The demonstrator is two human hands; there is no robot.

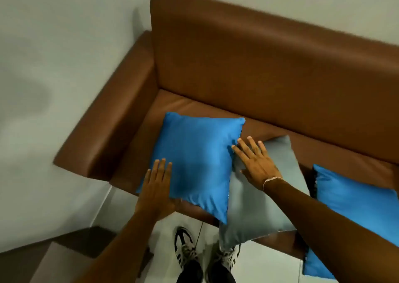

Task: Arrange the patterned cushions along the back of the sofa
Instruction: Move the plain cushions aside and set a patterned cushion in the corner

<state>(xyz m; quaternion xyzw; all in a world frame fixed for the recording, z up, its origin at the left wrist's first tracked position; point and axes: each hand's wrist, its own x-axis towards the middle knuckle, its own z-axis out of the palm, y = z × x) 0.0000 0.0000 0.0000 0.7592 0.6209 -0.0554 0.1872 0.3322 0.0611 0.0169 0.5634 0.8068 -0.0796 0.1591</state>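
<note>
A blue cushion [195, 164] lies flat on the seat of the brown leather sofa [259, 71], near its left arm. My left hand [156, 187] holds its near-left corner, fingers on top and thumb underneath. My right hand [253, 162] rests flat with fingers spread at the blue cushion's right edge, on top of a grey cushion [259, 209] that lies partly under the blue one and hangs over the seat's front edge. A second blue cushion [354, 198] lies at the right, partly hidden by my right forearm. No pattern shows on any of them.
The sofa's backrest stands against a white wall [64, 45]. The sofa's left armrest [108, 120] is close to the first cushion. My two shoes [185, 248] stand on the pale floor in front of the seat. A dark low step or plinth [64, 250] is at bottom left.
</note>
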